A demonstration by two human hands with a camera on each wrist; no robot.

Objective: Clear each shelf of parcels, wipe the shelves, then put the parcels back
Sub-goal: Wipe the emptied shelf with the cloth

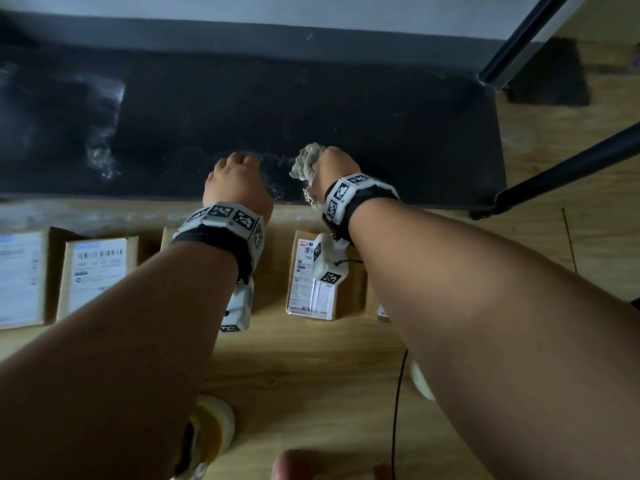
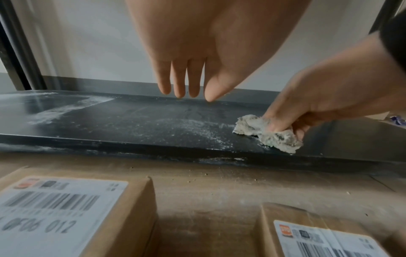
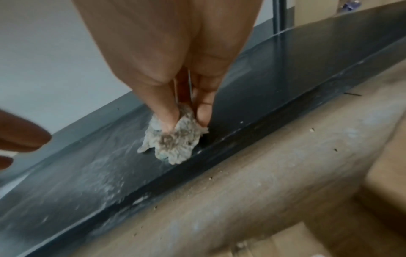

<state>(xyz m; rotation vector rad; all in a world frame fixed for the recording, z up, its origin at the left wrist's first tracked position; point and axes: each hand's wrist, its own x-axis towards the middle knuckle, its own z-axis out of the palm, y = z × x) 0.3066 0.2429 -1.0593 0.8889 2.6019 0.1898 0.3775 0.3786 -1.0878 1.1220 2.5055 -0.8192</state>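
Note:
The black bottom shelf (image 1: pixel 363 109) is bare and streaked with white dust. My right hand (image 1: pixel 334 164) grips a crumpled grey rag (image 1: pixel 307 160) and presses it on the shelf near the front edge; the right wrist view shows the rag (image 3: pixel 171 142) pinched under thumb and fingers. My left hand (image 1: pixel 239 174) hovers just left of it, holding nothing, its fingers (image 2: pixel 179 81) straight above the shelf (image 2: pixel 131 121). Brown labelled parcels (image 1: pixel 97 271) (image 1: pixel 313 278) lie in a row on the floor before the shelf.
Dark metal shelf posts (image 1: pixel 519 39) (image 1: pixel 571 174) rise at the right. The floor (image 1: pixel 311 358) is wood, dusty along the shelf edge. A black cable (image 1: pixel 398 410) runs down past my right arm. My slippered foot (image 1: pixel 211 431) is at the bottom.

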